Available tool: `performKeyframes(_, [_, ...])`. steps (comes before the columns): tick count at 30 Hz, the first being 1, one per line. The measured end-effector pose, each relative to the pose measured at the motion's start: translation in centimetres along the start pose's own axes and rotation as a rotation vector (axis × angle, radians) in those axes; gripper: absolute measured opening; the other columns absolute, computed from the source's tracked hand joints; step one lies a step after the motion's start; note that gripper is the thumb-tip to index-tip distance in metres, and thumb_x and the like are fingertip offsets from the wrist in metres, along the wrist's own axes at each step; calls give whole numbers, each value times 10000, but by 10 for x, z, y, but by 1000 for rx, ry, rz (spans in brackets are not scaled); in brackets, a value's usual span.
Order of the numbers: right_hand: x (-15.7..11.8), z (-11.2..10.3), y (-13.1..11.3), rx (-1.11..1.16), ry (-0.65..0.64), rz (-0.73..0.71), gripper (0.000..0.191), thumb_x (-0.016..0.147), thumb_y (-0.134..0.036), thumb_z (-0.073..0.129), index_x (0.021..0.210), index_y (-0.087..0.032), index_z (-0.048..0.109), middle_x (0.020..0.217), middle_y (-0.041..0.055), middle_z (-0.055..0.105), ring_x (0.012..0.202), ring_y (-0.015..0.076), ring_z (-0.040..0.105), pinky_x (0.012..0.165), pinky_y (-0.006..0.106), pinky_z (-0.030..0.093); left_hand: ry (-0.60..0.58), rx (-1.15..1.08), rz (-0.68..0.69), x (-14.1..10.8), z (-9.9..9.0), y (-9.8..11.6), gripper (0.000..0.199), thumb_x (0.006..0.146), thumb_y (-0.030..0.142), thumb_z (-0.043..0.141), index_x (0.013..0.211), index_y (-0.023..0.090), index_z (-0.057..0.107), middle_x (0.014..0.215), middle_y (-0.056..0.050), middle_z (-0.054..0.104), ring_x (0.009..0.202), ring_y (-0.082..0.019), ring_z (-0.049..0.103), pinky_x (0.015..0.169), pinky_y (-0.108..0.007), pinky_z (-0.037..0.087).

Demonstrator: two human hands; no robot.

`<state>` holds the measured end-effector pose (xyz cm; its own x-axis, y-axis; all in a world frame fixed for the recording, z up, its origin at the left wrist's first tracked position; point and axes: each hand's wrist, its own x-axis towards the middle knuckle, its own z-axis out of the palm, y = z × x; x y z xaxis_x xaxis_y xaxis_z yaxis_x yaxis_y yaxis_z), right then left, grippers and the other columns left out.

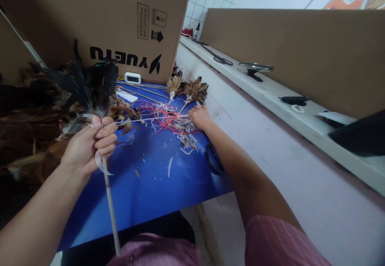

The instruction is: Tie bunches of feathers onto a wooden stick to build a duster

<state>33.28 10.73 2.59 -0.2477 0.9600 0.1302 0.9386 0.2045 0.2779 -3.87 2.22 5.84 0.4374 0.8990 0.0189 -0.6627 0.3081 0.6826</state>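
My left hand (104, 138) is closed round the thin stick (112, 210) of a feather duster, just below its dark feathers (98, 83). A pale strip curls below the fist. From that fist a narrow white plastic strip (144, 119) runs taut across to my right hand (199, 116), whose fingers are closed at its far end. Under and beside the right hand lies a tangle of red strings (165, 118) with loose feather bits. Two small brown feather bundles (195, 91) on sticks lie just beyond it.
A blue tabletop (150, 194) meets a white wall on the right. Black-handled scissors (214, 160) lie under my right forearm. A large cardboard box (120, 21) stands behind, with a small white digital display (132, 78) before it. Brown feathers (33, 138) pile up at left. A ledge (270, 93) holds tools.
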Motion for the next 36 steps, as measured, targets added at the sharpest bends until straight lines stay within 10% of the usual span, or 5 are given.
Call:
performKeyframes(5, [0, -29, -22, 179, 76, -1, 549, 772, -242, 600, 1296, -103, 513, 1322, 178, 533, 1218, 306, 447, 980, 442, 355, -13, 36, -86, 2, 0, -8, 236, 962, 190, 318, 764, 166, 444, 581, 79, 252, 378, -54, 148, 298, -147, 220])
performKeyframes(9, [-8, -57, -92, 987, 304, -243, 614, 748, -174, 573, 1343, -157, 424, 1341, 122, 523, 1243, 221, 479, 1074, 415, 344, 0, 54, -175, 2, 3, -19, 215, 953, 208, 375, 760, 159, 455, 576, 77, 290, 363, -36, 211, 307, -124, 266])
performKeyframes(15, [-25, -62, -179, 1745, -275, -346, 556, 738, -213, 654, 1252, -164, 448, 799, -13, 607, 701, 117, 610, 686, 277, 515, 98, 93, -217, 3, 3, -27, 266, 962, 248, 356, 744, 145, 468, 560, 77, 298, 345, -25, 206, 287, -115, 253])
performKeyframes(22, [-26, -70, -149, 1516, -180, -210, 170, 807, -284, 630, 870, -132, 673, 640, -38, 543, 573, 62, 427, 554, 211, 342, 156, 129, -271, 8, 3, -32, 217, 951, 260, 402, 788, 147, 488, 559, 81, 284, 351, -23, 215, 292, -108, 226])
performKeyframes(36, [-11, -83, -108, 1152, 115, -147, 194, 748, -302, 679, 764, -115, 725, 515, -52, 445, 504, 60, 320, 525, 235, 246, 160, 255, -339, 6, 7, -41, 209, 942, 269, 427, 758, 168, 432, 557, 82, 286, 366, -17, 177, 306, -99, 153])
